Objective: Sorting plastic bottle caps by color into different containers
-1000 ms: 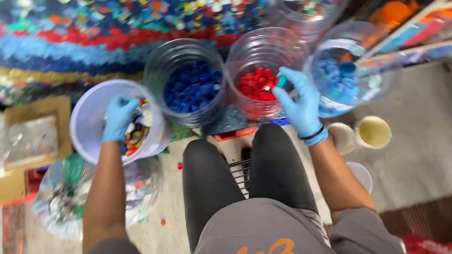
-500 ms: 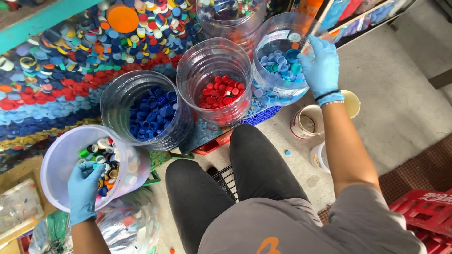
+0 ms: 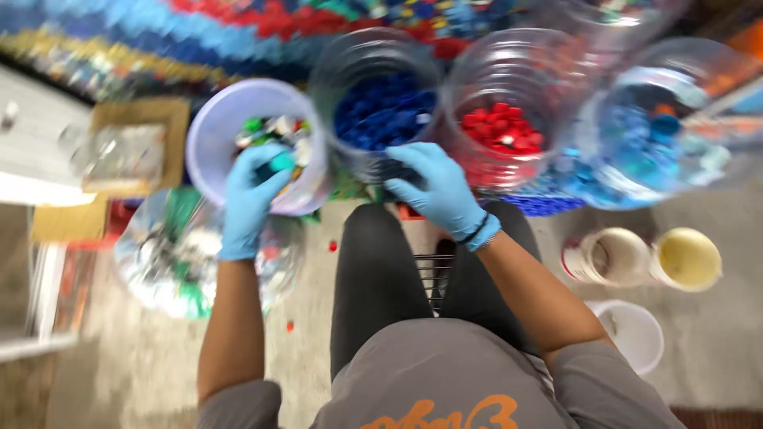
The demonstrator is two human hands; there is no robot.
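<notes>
The person sits with dark-trousered knees together over a small black wire crate [image 3: 433, 274] on the concrete floor. A clear plastic bag [image 3: 171, 254] stuffed with mixed scraps slumps by the left arm, and three small round tubs [image 3: 628, 334] stand on the floor near the right elbow.

The left hand [image 3: 248, 199], in a blue glove, reaches into the white bucket [image 3: 214, 127] of mixed bottle caps; its grip looks closed on a teal cap [image 3: 282, 161] at the fingertips, though blur makes that uncertain. The right hand [image 3: 435, 189], also gloved blue, rests on the near wall of the clear jar of dark blue caps [image 3: 381, 103], fingers spread flat and holding nothing that shows.

Just beside that jar stands a clear jar of red caps [image 3: 502, 127], and beyond the right hand a larger clear jar of light blue caps [image 3: 652, 135]. A flat cardboard tray [image 3: 135, 147] lies left of the bucket. Farthest off, a broad heap of loose caps [image 3: 238, 32] runs in red, blue and yellow bands.
</notes>
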